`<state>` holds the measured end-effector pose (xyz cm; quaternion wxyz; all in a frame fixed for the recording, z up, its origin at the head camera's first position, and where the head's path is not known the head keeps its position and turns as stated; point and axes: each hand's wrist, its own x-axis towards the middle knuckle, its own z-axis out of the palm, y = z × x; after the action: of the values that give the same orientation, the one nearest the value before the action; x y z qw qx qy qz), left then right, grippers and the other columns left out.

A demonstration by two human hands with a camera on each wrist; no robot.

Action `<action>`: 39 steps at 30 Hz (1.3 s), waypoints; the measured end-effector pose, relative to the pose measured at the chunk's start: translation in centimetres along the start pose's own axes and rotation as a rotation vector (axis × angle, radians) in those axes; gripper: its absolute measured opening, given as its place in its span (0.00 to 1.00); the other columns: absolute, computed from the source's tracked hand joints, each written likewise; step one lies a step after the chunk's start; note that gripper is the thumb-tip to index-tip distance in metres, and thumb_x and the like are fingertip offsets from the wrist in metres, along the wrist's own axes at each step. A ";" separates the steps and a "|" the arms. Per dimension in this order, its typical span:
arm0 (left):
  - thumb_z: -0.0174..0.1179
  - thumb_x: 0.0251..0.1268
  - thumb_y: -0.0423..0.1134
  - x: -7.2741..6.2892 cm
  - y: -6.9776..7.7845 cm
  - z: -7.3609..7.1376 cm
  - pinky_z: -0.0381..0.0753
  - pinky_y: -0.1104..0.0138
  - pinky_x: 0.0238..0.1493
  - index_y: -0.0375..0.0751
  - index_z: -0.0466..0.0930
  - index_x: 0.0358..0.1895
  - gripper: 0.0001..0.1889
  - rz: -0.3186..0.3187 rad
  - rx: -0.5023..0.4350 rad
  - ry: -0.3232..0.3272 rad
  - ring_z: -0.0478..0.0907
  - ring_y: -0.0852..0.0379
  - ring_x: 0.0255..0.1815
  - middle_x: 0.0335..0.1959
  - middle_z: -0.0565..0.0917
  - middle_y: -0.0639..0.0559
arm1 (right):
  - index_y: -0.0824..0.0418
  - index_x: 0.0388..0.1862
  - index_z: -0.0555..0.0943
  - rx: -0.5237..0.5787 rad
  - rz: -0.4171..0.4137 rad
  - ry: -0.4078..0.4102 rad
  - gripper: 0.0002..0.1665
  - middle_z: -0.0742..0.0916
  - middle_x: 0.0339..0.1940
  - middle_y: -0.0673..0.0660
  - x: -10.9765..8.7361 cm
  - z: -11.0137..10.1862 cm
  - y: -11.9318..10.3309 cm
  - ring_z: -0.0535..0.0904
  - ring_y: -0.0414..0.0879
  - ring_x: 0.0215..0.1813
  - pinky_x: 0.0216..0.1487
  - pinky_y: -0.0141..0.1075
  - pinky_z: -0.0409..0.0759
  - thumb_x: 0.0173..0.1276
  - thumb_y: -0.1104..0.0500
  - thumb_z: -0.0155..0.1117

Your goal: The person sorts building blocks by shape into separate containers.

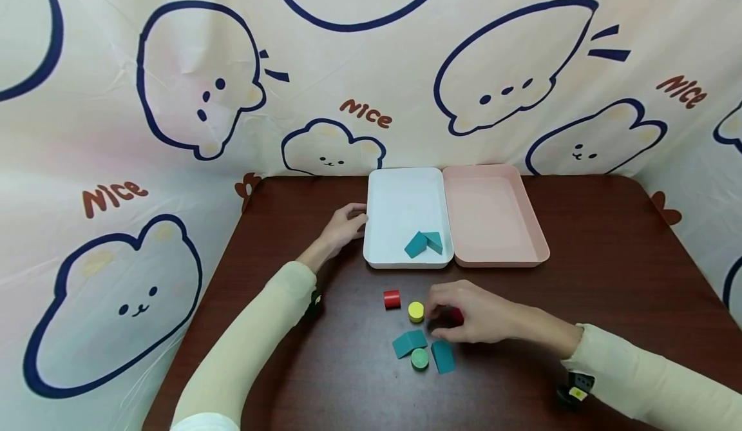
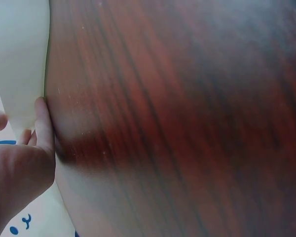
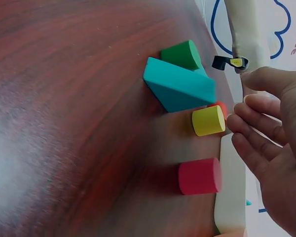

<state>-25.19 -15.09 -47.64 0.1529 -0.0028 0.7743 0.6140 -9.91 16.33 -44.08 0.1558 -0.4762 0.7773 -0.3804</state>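
Note:
My left hand (image 1: 346, 225) rests with its fingers against the left side of the white tray (image 1: 406, 189); its outer wall (image 2: 20, 64) shows beside the fingers in the left wrist view. My right hand (image 1: 478, 313) hovers over loose blocks, fingers loosely bent and apart, with nothing between them in the right wrist view. Under it stands a crimson cylinder (image 3: 200, 176), mostly hidden in the head view. Near its fingertips are a yellow cylinder (image 1: 415, 312) and a teal wedge block (image 1: 443, 357). Another teal wedge (image 1: 409, 342), a green cylinder (image 1: 420, 359) and a red cylinder (image 1: 391, 299) lie close by.
Two teal blocks (image 1: 416, 245) lie in the white tray's front right corner. A pink tray (image 1: 493, 205) stands against its right side. Both trays sit at the back of the dark wooden table (image 1: 603, 244), before a printed cloth (image 1: 406, 70).

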 end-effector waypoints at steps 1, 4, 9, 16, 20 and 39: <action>0.51 0.83 0.38 0.0 0.0 0.0 0.84 0.56 0.64 0.38 0.69 0.76 0.24 0.001 -0.001 0.000 0.79 0.46 0.66 0.68 0.76 0.40 | 0.52 0.49 0.85 0.006 0.002 -0.003 0.10 0.86 0.46 0.48 -0.1 0.1 0.0 0.83 0.44 0.46 0.51 0.37 0.88 0.72 0.57 0.74; 0.51 0.83 0.38 0.0 0.1 0.0 0.84 0.56 0.64 0.37 0.69 0.76 0.23 0.003 0.001 -0.001 0.79 0.46 0.66 0.68 0.76 0.39 | 0.52 0.50 0.85 0.009 0.000 -0.011 0.10 0.86 0.46 0.49 -0.3 0.5 0.0 0.84 0.45 0.46 0.50 0.38 0.88 0.73 0.57 0.74; 0.51 0.84 0.39 -0.1 0.1 0.0 0.83 0.54 0.66 0.37 0.69 0.76 0.24 0.004 0.006 -0.008 0.78 0.44 0.67 0.69 0.75 0.38 | 0.53 0.50 0.85 -0.002 -0.012 -0.021 0.11 0.86 0.46 0.49 -0.5 1.0 -0.2 0.83 0.45 0.46 0.50 0.38 0.88 0.72 0.60 0.74; 0.51 0.84 0.39 -0.1 0.1 0.0 0.84 0.55 0.65 0.38 0.69 0.76 0.24 0.008 0.023 -0.002 0.78 0.46 0.66 0.68 0.76 0.39 | 0.53 0.49 0.85 -0.020 0.013 -0.049 0.10 0.86 0.46 0.47 -0.8 1.4 -0.2 0.83 0.43 0.46 0.51 0.38 0.88 0.71 0.59 0.75; 0.51 0.84 0.39 -0.2 0.1 0.0 0.84 0.55 0.65 0.38 0.69 0.76 0.24 0.004 0.027 -0.002 0.78 0.45 0.66 0.68 0.75 0.39 | 0.53 0.46 0.85 -0.041 0.004 -0.058 0.09 0.85 0.43 0.46 -0.9 1.5 0.0 0.82 0.43 0.43 0.46 0.35 0.87 0.70 0.61 0.76; 0.51 0.84 0.39 -0.2 0.2 0.1 0.83 0.54 0.65 0.38 0.69 0.76 0.23 0.001 0.016 0.001 0.78 0.45 0.66 0.68 0.76 0.39 | 0.53 0.46 0.86 -0.069 0.008 -0.064 0.07 0.84 0.42 0.44 -0.9 1.9 0.7 0.82 0.41 0.42 0.45 0.32 0.87 0.71 0.63 0.73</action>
<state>-25.03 -14.97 -47.40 0.1523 -0.0014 0.7793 0.6078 -8.70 16.41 -45.97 0.1656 -0.4903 0.7863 -0.3374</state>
